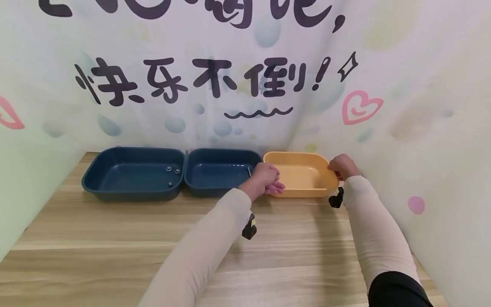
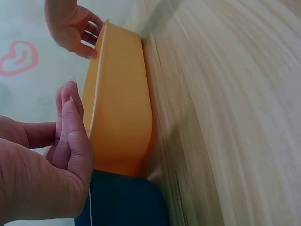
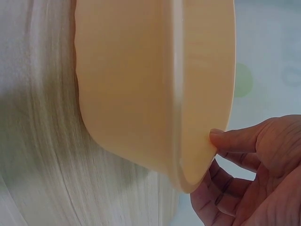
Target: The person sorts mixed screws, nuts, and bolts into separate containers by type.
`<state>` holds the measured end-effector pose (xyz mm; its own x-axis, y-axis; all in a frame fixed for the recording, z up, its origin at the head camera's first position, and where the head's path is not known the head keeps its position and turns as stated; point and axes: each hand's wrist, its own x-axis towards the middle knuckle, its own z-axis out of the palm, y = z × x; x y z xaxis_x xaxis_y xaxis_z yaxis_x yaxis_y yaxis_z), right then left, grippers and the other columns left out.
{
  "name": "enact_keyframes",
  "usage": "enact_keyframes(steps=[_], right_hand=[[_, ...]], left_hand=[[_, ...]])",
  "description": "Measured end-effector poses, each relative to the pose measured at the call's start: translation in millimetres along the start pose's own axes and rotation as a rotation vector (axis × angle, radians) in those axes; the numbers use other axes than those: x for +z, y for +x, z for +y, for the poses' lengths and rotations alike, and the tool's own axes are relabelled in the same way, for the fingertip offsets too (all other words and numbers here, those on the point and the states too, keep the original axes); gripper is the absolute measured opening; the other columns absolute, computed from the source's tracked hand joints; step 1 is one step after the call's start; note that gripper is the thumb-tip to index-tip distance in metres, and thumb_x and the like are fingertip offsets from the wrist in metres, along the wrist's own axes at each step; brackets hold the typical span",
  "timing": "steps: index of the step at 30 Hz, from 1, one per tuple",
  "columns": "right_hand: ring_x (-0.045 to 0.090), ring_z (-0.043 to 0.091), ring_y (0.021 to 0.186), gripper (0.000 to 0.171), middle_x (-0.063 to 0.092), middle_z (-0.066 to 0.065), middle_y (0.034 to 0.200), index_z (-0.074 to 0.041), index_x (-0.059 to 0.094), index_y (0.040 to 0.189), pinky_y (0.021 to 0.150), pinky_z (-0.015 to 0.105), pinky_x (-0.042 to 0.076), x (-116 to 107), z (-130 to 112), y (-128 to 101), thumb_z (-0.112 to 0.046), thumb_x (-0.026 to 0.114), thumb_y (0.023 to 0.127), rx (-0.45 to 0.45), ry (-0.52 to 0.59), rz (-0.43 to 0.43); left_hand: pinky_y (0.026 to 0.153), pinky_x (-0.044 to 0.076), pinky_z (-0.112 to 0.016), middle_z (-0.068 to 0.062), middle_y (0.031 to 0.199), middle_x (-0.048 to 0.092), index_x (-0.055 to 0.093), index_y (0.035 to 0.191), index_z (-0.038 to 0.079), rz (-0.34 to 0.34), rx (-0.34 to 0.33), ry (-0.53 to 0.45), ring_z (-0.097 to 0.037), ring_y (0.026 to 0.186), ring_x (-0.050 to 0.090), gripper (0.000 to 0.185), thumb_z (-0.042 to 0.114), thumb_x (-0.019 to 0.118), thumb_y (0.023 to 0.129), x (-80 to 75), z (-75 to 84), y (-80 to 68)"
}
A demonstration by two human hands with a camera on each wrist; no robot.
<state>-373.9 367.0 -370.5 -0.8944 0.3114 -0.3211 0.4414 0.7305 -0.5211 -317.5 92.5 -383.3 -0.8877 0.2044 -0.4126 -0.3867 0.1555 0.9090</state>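
Observation:
In the head view, a yellow bin (image 1: pixel 299 191) stands at the right end of a row along the wall. My right hand (image 1: pixel 344 166) holds its right end. The right wrist view shows the thumb (image 3: pixel 235 140) on the inside of the rim and the other fingers curled outside. My left hand (image 1: pixel 262 181) is over the bin's left end, beside the middle blue bin (image 1: pixel 218 192). In the left wrist view, its longer fingers (image 2: pixel 70 134) stretch along the yellow bin's rim, with nothing visible in them.
Another dark blue bin (image 1: pixel 134 195) at the left has several small metal nuts (image 1: pixel 168 169) in it. A bolt (image 1: pixel 249 171) leans inside the middle bin. Behind the wooden table (image 1: pixel 153 230) hangs a printed cloth (image 1: pixel 172 123), and a pale wall flanks the right.

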Motion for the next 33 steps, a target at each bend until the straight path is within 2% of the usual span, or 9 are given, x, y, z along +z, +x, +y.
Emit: enact_keyframes(steps=[8,23,29,33], right_hand=[[0.056,0.027,0.072,0.025,0.053,0.012,0.079,0.008,0.061,0.108,0.065,0.034,0.056,1.6,1.8,0.0,-0.01,0.057,0.091,0.001,0.011,-0.007],[0.057,0.028,0.079,0.031,0.056,0.016,0.093,0.007,0.06,0.116,0.074,0.035,0.056,0.1,-1.1,0.3,-0.011,0.057,0.091,0.024,0.018,-0.003],[0.057,0.026,0.074,0.03,0.056,0.016,0.089,0.008,0.06,0.114,0.069,0.033,0.056,-0.4,0.6,0.4,-0.011,0.055,0.091,0.01,0.006,-0.007],[0.057,0.026,0.074,0.031,0.056,0.015,0.089,0.008,0.059,0.116,0.071,0.033,0.056,-0.6,0.9,0.5,-0.011,0.055,0.091,0.015,0.01,-0.017]], left_hand=[[0.046,0.049,-0.02,-0.014,0.075,0.072,0.058,0.112,0.003,-0.016,0.009,0.009,-0.019,0.054,0.067,0.017,0.003,0.049,0.098,-0.3,-1.7,-2.2],[0.046,0.049,-0.021,-0.014,0.073,0.071,0.059,0.104,0.007,-0.002,0.001,0.021,-0.02,0.054,0.067,0.014,0.001,0.048,0.097,-1.9,1.5,-5.8],[0.048,0.052,-0.023,-0.014,0.072,0.071,0.058,0.11,0.005,-0.011,0.0,0.023,-0.019,0.053,0.067,0.018,0.001,0.047,0.097,-1.7,-0.1,-3.8],[0.045,0.05,-0.023,-0.016,0.072,0.071,0.058,0.103,0.006,-0.005,-0.001,0.007,-0.02,0.051,0.065,0.016,-0.001,0.046,0.095,-2.3,-1.9,-2.3]])
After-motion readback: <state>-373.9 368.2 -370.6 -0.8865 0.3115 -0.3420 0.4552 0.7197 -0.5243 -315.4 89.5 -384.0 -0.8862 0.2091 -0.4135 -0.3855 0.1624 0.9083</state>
